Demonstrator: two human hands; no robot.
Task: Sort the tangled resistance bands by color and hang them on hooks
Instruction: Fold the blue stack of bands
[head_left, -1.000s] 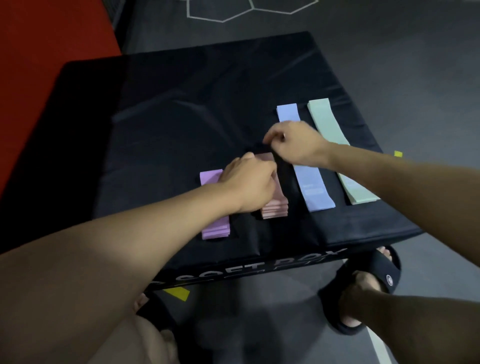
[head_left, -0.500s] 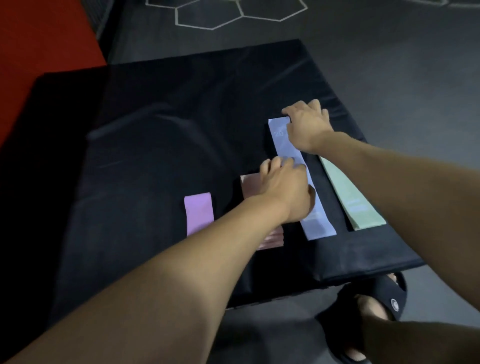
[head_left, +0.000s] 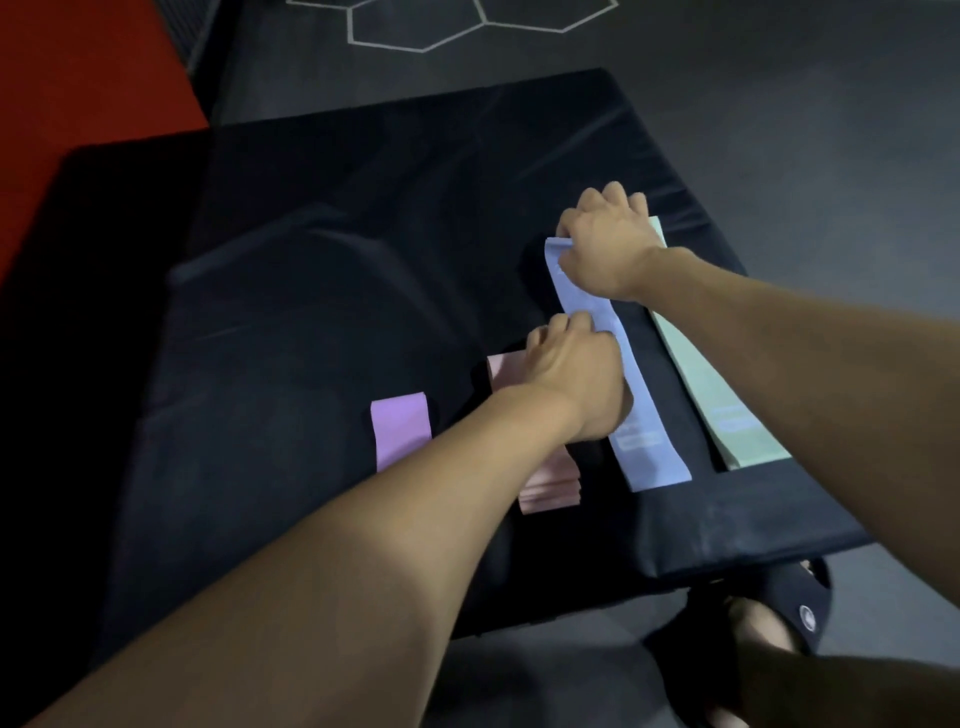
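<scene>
Four resistance bands lie side by side on a black soft box (head_left: 332, 291). A purple band (head_left: 400, 428) is at the left, half under my left forearm. A pink folded band (head_left: 545, 480) sits beside it. The blue band (head_left: 647, 452) lies long and flat; my right hand (head_left: 605, 239) grips its far end and my left hand (head_left: 576, 379) holds its middle, fingers curled on its left edge. A light green band (head_left: 727, 415) lies to the right, partly under my right forearm. No hooks are in view.
The box's near edge (head_left: 727, 540) is close to my sandalled foot (head_left: 779, 618) on the grey floor. A red mat (head_left: 78, 104) lies at the far left. White hexagon lines (head_left: 467, 26) mark the floor beyond the box.
Both hands left the pink band and moved right onto the blue band. My right hand has gone from flat on its far end to gripping it; the left now curls on its middle.
</scene>
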